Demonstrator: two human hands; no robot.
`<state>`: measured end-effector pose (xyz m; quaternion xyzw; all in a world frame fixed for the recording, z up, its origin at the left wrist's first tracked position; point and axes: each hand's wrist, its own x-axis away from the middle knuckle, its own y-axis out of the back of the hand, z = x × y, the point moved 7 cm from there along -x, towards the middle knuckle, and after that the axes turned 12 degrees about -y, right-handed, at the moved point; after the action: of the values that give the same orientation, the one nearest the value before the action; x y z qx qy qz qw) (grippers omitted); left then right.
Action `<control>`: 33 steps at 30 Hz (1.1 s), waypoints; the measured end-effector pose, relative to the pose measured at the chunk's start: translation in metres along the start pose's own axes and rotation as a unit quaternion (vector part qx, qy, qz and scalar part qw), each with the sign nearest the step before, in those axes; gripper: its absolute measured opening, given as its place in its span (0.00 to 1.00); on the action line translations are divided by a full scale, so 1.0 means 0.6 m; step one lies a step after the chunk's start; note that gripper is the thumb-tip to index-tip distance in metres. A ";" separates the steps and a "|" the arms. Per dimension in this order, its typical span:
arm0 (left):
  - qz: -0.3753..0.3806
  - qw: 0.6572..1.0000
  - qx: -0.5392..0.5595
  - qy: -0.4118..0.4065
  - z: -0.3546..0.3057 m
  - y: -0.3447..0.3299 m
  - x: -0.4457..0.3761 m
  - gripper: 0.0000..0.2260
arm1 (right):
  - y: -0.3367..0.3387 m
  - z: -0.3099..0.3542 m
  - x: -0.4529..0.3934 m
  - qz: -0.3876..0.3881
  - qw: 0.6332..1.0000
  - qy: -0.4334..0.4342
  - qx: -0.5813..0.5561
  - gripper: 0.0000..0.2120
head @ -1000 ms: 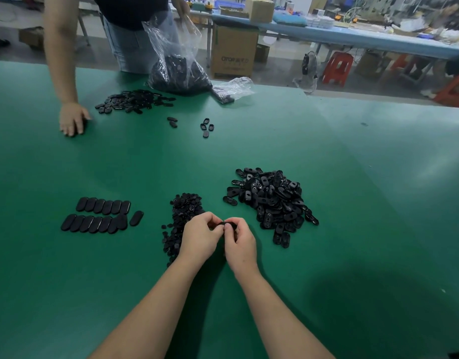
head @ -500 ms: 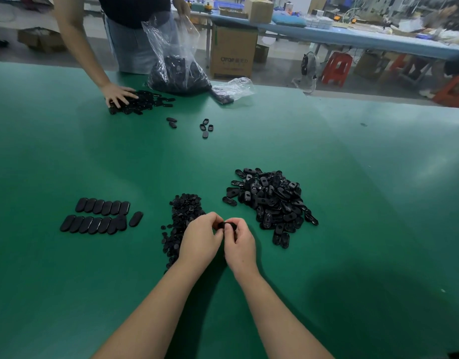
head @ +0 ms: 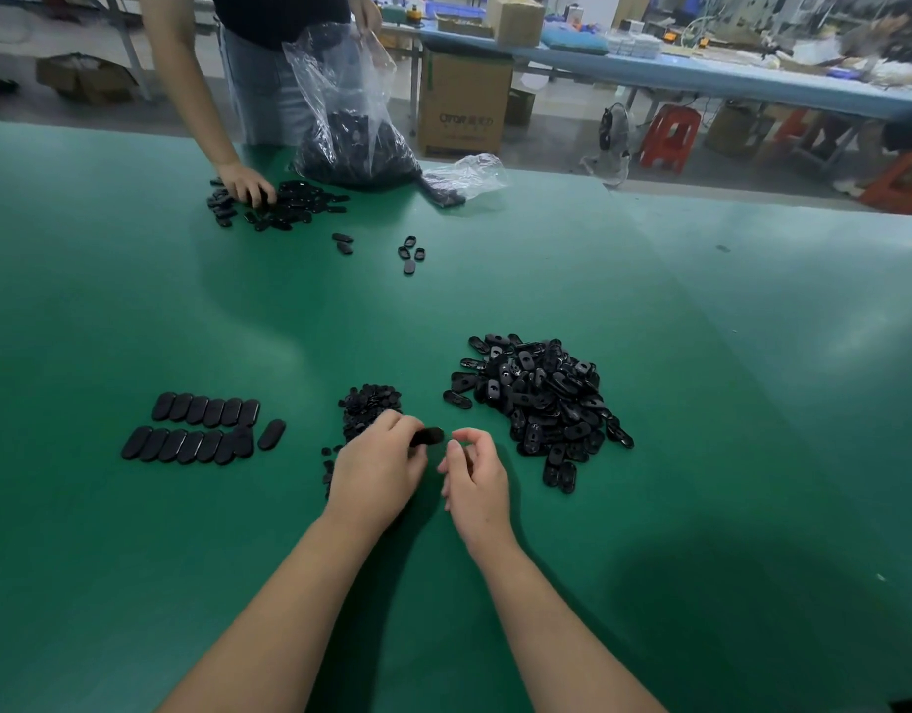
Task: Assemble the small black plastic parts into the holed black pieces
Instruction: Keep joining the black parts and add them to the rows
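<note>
Green matting covers the tabletop (head: pixel 701 403) of a workshop, and just above it the left hand (head: pixel 377 476) pinches an oval black piece (head: pixel 428 435) by one end, its free end pointing toward the right hand (head: pixel 477 478), which sits just beside it with fingers loosely curled around nothing. The piece looks assembled, so the step in hand is probably setting it down with the finished rows (head: pixel 202 429) well off to the left hand's outer side; done well, it would go flat, smooth face up, end to end with the single piece trailing the lower row, without nudging the neighbours. Both forearms reach forward from the near edge, wrists low. Directly beyond the left hand's knuckles lies the heap of small parts (head: pixel 369 403); beyond and outward of the right hand sits the pile of holed pieces (head: pixel 541 398). Far across, another person's hand (head: pixel 248 185) rests on scattered pieces beside a plastic bag (head: pixel 351 110).
</note>
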<state>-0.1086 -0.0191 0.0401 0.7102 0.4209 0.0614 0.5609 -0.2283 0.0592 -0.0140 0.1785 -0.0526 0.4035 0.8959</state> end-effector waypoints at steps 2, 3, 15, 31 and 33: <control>-0.026 0.998 0.002 0.048 0.029 0.016 0.003 0.09 | 0.000 0.000 0.001 0.001 1.000 0.001 0.005 0.03; -0.040 0.997 -0.001 0.073 0.045 0.025 0.006 0.10 | 0.000 0.001 0.002 0.003 1.000 0.002 0.007 0.03; -0.044 0.958 -0.089 0.269 0.220 0.069 0.083 0.08 | 0.000 0.008 0.008 0.005 0.999 0.008 0.037 0.04; -0.022 0.989 -0.010 0.147 0.180 0.046 0.068 0.07 | -0.001 0.008 0.007 0.003 0.999 0.005 0.042 0.05; -0.018 0.987 -0.012 0.159 0.180 0.039 0.072 0.08 | -0.002 0.007 0.007 0.004 0.999 0.004 0.041 0.05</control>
<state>-0.0084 -0.0715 0.0039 0.6770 0.5168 0.1680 0.4964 -0.2243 0.0599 -0.0092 0.2131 -0.0338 0.4094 0.8865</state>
